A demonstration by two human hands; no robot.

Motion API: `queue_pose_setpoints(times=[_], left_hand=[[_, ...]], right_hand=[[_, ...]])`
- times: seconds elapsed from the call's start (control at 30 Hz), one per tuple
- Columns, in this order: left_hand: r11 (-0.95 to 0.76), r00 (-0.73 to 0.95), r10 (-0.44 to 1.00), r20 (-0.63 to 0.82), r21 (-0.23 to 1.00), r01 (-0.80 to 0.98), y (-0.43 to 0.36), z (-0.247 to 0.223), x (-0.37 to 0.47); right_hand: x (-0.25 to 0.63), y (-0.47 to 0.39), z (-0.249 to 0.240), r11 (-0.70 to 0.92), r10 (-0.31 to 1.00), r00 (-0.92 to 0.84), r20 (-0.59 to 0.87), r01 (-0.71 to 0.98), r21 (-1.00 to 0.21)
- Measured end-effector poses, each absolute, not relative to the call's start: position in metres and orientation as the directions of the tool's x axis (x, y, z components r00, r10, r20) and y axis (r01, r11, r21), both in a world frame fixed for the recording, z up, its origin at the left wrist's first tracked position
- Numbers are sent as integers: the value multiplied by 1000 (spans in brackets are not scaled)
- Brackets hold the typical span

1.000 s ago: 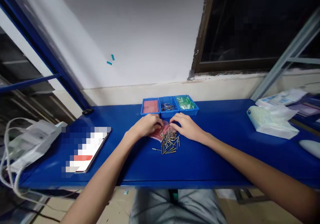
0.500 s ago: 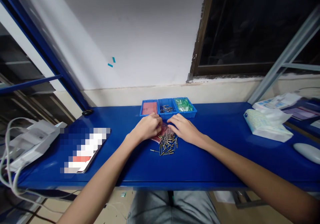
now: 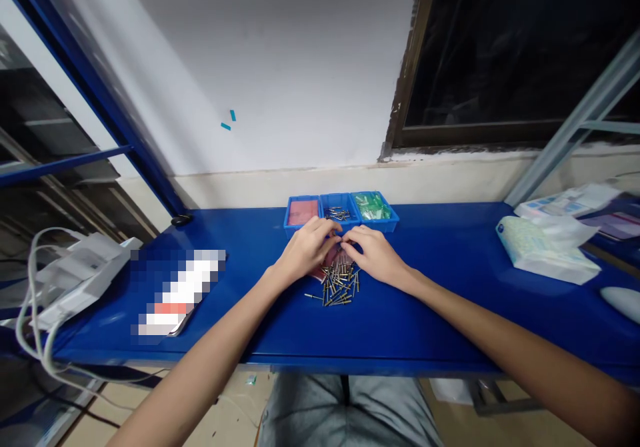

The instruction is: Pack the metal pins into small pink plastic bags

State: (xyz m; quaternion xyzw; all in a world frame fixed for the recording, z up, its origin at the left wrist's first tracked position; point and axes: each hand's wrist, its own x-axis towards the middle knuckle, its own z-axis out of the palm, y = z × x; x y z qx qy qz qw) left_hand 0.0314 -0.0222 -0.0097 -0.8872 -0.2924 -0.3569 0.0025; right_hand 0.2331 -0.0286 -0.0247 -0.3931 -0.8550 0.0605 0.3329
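Several metal rivets lie in a loose pile on the blue table, partly over a small pink bag. My left hand is bent over the bag's left side, fingers curled toward the right hand. My right hand reaches in from the right, thumb and fingers close together at the pile's far edge. The fingertips nearly meet; what lies between them is too small to tell. Just behind stand three joined blue bins, holding pink bags, rivets and green-and-clear packets.
On the left of the table lie a partly blurred flat device and a white power strip with cables. A tissue pack and a white rounded object are on the right. A wall rises behind.
My left hand has shifted right and its fingers now reach out over the bag toward my right hand. The fingertips of both hands are closer together. The view has shifted slightly.
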Motion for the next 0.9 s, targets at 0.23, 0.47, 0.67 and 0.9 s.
queue_pose_setpoints(times=[0.23, 0.47, 0.67, 0.9], left_hand=[[-861, 459, 482, 746, 306, 407, -22, -8, 34], [-845, 546, 517, 659, 294, 446, -24, -8, 34], [-829, 547, 522, 655, 239, 505, -23, -10, 30], [-825, 528, 521, 670, 237, 513, -20, -13, 31]], right_hand=[[225, -32, -21, 513, 855, -328, 403, 411, -754], [224, -33, -21, 489, 866, -301, 398, 353, -798], [222, -42, -13, 577, 817, -322, 478, 466, -671], [222, -40, -14, 604, 795, -284, 537, 466, -647]])
